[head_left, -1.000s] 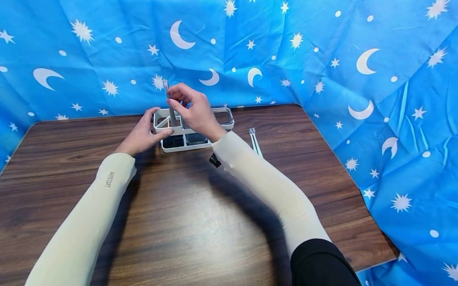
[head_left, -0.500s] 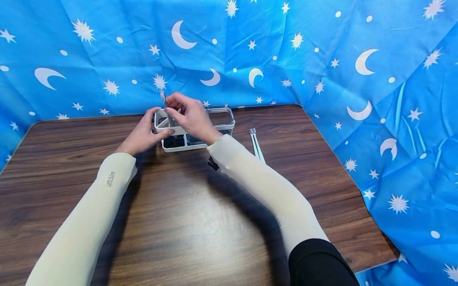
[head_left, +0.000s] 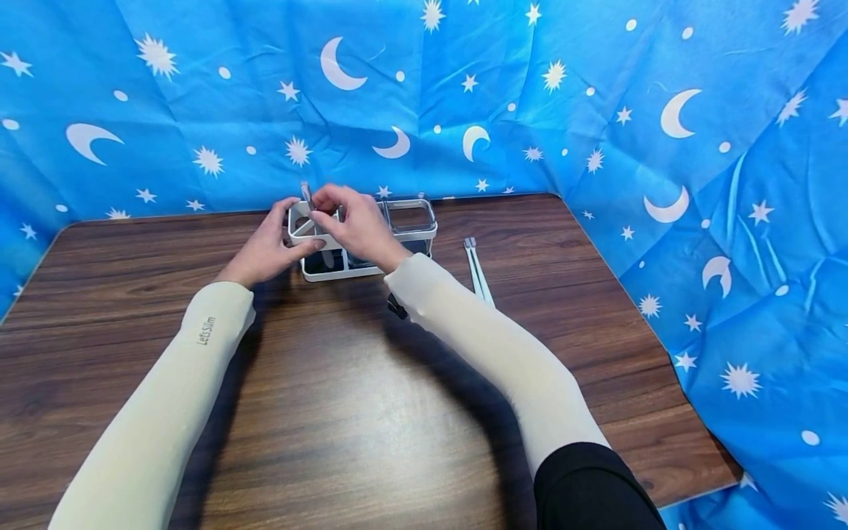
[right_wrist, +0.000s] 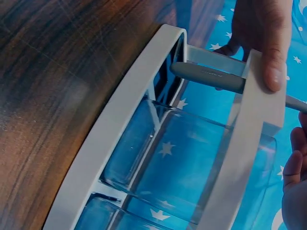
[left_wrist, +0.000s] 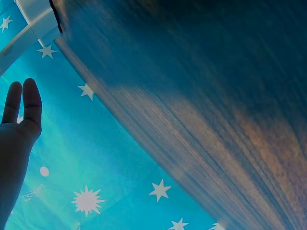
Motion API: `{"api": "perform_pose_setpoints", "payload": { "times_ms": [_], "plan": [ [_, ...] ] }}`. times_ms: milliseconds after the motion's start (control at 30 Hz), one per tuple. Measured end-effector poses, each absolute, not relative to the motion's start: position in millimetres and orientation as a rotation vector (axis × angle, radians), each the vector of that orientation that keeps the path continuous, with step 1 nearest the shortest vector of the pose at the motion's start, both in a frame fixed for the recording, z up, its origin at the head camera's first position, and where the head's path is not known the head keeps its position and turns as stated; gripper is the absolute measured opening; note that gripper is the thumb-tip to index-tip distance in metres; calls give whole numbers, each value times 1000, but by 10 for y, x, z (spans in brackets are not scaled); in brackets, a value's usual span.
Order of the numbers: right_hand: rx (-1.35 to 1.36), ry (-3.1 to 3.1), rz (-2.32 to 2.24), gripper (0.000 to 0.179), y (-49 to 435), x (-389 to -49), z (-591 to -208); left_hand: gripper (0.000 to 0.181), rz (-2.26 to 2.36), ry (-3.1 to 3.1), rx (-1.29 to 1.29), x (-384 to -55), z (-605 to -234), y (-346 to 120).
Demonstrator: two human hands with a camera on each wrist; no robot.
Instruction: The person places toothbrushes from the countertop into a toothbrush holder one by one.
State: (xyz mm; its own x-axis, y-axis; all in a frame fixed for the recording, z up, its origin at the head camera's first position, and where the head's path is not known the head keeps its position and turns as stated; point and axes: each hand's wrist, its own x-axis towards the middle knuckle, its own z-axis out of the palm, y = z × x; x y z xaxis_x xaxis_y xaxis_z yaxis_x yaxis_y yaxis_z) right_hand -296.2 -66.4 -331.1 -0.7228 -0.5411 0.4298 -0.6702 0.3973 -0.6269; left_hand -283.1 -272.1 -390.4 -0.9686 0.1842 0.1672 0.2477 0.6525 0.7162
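Brush stands inside the left part of the rack, between the two hands. Its grey handle passes down through the upper frame, and the rounded lower end is near the base of the rack; whether it touches there, one cannot tell. The clear top rises above the rack and leans a little to the left. Which compartment it occupies is partly hidden by the fingers.

The right hand is above the rack and pinches the brush near its top, with thumb and fingers brought together. Its wrist is bent over the front of the rack, and the forearm, in a pale sleeve, comes from the lower right with the elbow turned outward.

The left hand grips the left end of the rack, half opened: the thumb presses the front of the upper frame and a finger reaches behind. Two other fingers are extended beside the rack. This forearm comes nearly straight from the lower left.

A clear cup sits in the rack, next to the brush. Two pale sticks lie to the right of the rack.
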Motion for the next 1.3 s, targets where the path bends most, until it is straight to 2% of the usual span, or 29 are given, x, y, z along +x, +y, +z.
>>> {"api": "perform_pose_setpoints", "payload": {
  "times_ms": [300, 733, 1300],
  "plan": [
    [1070, -2553, 1165, 15, -644, -2970, -3367, 89, -1221, -2767, -396, -2848, -3914, -2715],
    [1055, -2561, 1195, 29, -544, -2971, -3384, 91, -1217, -2789, -373, -2826, -3928, -2718],
    [998, -2462, 1141, 30, 45, -3200, -3386, 92, -1210, -2807, -353, -2798, -3906, -2711]
  ]
}}
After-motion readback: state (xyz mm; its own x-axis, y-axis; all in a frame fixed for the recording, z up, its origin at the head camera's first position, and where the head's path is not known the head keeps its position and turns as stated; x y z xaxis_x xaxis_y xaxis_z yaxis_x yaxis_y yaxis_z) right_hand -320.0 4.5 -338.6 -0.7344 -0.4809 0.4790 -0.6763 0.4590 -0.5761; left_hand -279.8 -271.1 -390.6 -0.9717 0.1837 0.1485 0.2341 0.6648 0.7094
